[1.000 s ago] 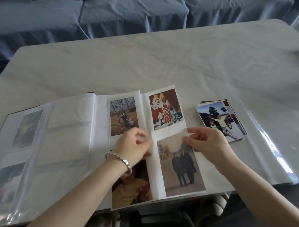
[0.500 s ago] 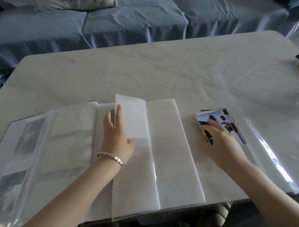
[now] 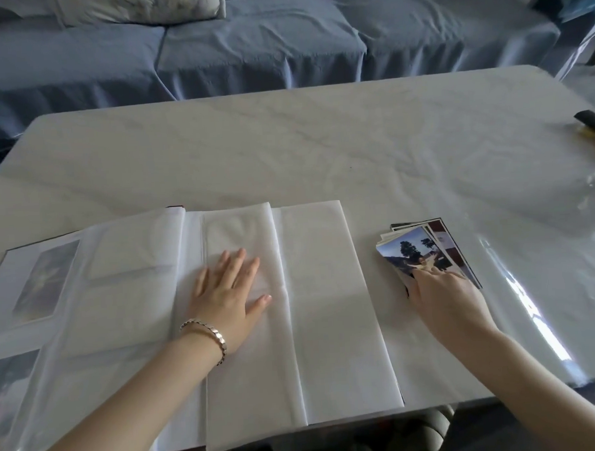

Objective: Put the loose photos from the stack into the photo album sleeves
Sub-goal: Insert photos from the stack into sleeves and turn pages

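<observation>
The photo album (image 3: pixel 329 292) lies open at the near edge of the table, showing blank white sleeve pages. My left hand (image 3: pixel 229 293) lies flat with spread fingers on the left blank page, a silver bracelet on its wrist. To the right of the album sits the stack of loose photos (image 3: pixel 423 250), topped by a picture with trees and blue sky. My right hand (image 3: pixel 442 294) rests on the stack's near end, index finger stretched onto the top photo; its thumb is hidden. Filled sleeves (image 3: pixel 46 280) show faintly on the far-left pages.
The white marble table (image 3: pixel 320 149) carries a clear plastic cover with wrinkles at the right. A dark object (image 3: pixel 591 122) lies at the far right edge. A blue sofa (image 3: pixel 247 50) stands behind the table.
The page with filled photos was turned over to the left and now lies flat under my left hand. My right hand moved from the album to the photo stack.
</observation>
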A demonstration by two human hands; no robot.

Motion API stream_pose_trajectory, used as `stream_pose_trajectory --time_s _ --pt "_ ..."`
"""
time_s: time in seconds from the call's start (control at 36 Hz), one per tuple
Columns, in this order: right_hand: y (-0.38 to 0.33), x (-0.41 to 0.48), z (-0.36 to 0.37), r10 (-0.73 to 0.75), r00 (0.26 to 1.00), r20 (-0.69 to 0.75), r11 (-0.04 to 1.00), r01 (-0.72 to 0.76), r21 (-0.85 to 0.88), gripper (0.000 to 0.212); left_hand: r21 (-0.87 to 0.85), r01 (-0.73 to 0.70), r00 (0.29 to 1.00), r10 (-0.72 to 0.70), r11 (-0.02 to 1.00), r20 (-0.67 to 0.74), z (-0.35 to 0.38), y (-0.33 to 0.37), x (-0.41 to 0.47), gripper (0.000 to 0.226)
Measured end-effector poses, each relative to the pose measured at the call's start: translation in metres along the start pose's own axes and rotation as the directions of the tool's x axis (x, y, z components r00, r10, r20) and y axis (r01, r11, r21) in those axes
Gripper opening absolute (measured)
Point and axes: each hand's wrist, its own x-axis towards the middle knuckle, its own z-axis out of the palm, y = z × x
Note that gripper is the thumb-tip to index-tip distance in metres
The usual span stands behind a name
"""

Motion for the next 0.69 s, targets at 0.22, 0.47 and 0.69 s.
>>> stream_pose_trajectory --time_s 0.22,0.47,0.69 --pt "0.005 -0.002 -0.01 -0.013 0.998 0.069 0.995 0.006 0.103 0.025 0.035 0.001 1.0 -0.001 0.999 0.0 0.003 0.001 -0.001 0.057" --pt "0.0 -0.011 -0.013 -0.045 0.995 0.085 0.995 0.038 0.087 0.024 0.002 0.01 1.0 -0.01 1.0 -0.016 0.002 0.003 -0.001 0.056" --pt "-0.015 -0.029 -0.025 0.02 0.947 -0.322 0.898 0.125 0.423 0.01 -0.594 -0.086 0.953 -0.107 0.8 -0.283 -0.019 0.028 -0.01 0.026"
